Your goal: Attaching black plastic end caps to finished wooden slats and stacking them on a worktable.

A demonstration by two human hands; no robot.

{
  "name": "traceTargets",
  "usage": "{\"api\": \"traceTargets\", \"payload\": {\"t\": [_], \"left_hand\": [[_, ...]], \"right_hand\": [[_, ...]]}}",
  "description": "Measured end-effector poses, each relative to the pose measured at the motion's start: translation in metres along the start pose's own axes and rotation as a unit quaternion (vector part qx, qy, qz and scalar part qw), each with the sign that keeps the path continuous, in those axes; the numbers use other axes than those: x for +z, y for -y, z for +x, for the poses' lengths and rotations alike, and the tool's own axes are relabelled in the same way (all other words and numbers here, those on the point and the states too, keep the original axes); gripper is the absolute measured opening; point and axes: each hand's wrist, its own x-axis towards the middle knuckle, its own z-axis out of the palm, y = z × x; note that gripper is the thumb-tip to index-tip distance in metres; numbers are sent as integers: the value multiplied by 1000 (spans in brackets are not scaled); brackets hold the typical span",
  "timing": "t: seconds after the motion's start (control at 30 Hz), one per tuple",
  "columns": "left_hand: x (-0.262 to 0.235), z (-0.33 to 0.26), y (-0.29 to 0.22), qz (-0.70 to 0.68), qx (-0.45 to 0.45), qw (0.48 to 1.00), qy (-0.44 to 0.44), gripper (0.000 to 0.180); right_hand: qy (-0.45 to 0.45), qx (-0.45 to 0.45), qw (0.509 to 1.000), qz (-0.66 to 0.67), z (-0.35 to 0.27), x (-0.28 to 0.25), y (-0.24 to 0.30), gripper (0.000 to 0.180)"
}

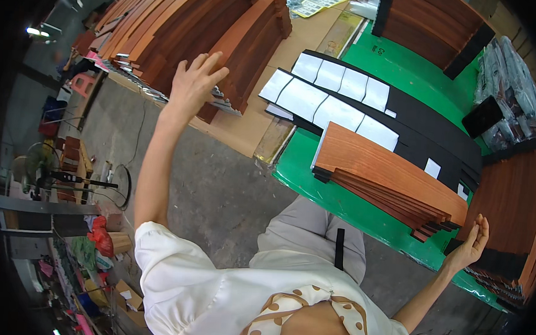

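Observation:
My left hand (197, 82) is raised at the far left with its fingers spread and nothing in it. Just beside it stands a short stack of reddish-brown wooden boards (253, 45), and a longer row of similar boards (172, 32) lies behind. Whether the fingertips touch the wood I cannot tell. At the right, my right hand (471, 246) is held with fingers extended, no object visible in it. It is between a fanned pile of curved boards (389, 171) and a tall stack of dark-ended boards (508, 204).
Black strips with white patches (427, 136) lie across the green tabletop (307, 163). More boards (433, 27) stand at the back, and plastic-wrapped packs (508, 89) sit at the far right beside a black object (482, 117). A fan (43, 174) stands on the left.

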Motion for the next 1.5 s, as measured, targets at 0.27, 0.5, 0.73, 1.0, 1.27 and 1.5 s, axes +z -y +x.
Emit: {"api": "traceTargets", "payload": {"t": [0.27,0.5,0.73,1.0,1.27,1.5], "left_hand": [[-18,14,28,-130,-27,986,101,50],[-28,8,22,-529,-275,803,22,47],[-69,0,-66,-711,-186,677,-24,47],[-84,27,-133,-751,0,659,49,37],[-78,38,-146,-633,74,770,36,39],[-67,43,-151,-685,32,724,73,53]], "right_hand": [[-21,-21,1000,3,3,-4,-1,18],[-21,-17,1000,13,-5,-1,11,17],[113,-224,965,-72,-2,45,88,20],[73,-137,983,-97,24,54,77,57],[123,19,989,75,27,31,37,32],[131,29,988,70,29,31,24,32]]}}
